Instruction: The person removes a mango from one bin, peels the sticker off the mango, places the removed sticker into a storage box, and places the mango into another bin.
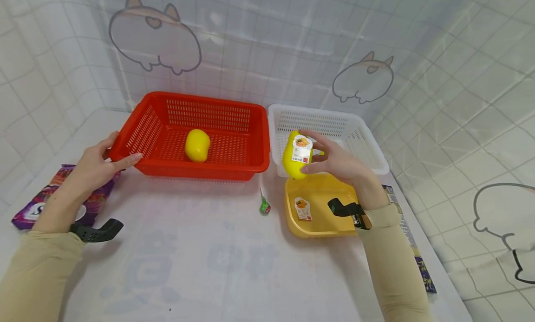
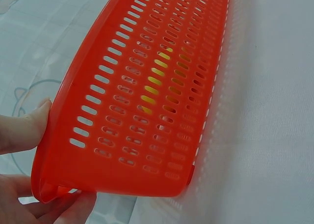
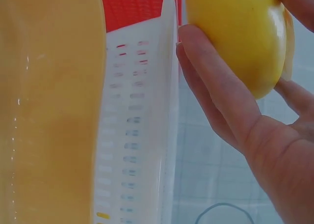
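My left hand (image 1: pixel 94 166) grips the near left corner of a red slotted plastic basket (image 1: pixel 196 170). In the left wrist view the thumb and fingers lie on either side of the basket's rim (image 2: pixel 64 103). A yellow mango (image 1: pixel 197 145) rests inside that basket. Up in my right hand (image 1: pixel 340 164) is another yellow mango (image 1: pixel 288 161) with a white printed label, pinched between thumb and fingers. It hangs over the near left edge of a white slotted basket (image 1: pixel 376 161); the right wrist view shows its smooth underside.
An orange-yellow tub (image 1: pixel 322 228) with a similar label stands before the white basket. Between the baskets, nearer me, lies a green-wrapped lollipop (image 1: pixel 265 207). A purple packet (image 1: pixel 98 206) lies under my left forearm, and another long packet (image 1: pixel 422 266) lies along the right edge.
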`<state>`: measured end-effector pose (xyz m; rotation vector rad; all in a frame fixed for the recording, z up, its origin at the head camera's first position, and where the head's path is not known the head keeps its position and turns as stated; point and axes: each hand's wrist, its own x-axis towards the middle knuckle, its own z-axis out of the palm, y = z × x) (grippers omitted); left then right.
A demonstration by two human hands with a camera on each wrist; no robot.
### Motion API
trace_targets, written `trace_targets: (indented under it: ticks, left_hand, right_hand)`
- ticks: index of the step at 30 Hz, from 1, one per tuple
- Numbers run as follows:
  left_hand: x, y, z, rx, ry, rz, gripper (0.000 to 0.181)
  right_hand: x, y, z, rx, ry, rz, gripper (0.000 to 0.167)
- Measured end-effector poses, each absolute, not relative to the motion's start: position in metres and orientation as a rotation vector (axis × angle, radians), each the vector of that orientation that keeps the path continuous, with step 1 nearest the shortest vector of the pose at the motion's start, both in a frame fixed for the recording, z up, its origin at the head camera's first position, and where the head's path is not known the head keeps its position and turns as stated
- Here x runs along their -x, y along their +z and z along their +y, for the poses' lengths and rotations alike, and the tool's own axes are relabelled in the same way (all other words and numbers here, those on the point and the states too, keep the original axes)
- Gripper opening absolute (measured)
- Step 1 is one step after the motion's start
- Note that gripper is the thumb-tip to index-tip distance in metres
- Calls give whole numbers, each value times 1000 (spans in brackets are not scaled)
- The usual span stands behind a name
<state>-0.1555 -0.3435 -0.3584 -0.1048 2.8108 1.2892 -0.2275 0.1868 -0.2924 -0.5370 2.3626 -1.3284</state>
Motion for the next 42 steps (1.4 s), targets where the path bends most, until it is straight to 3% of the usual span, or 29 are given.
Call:
trace_targets:
  ticks: [42]
  left_hand:
    - [155,-360,-342,134,1315,2792,100]
  right_hand:
    - [157,-316,150,602,-1442,2094,88]
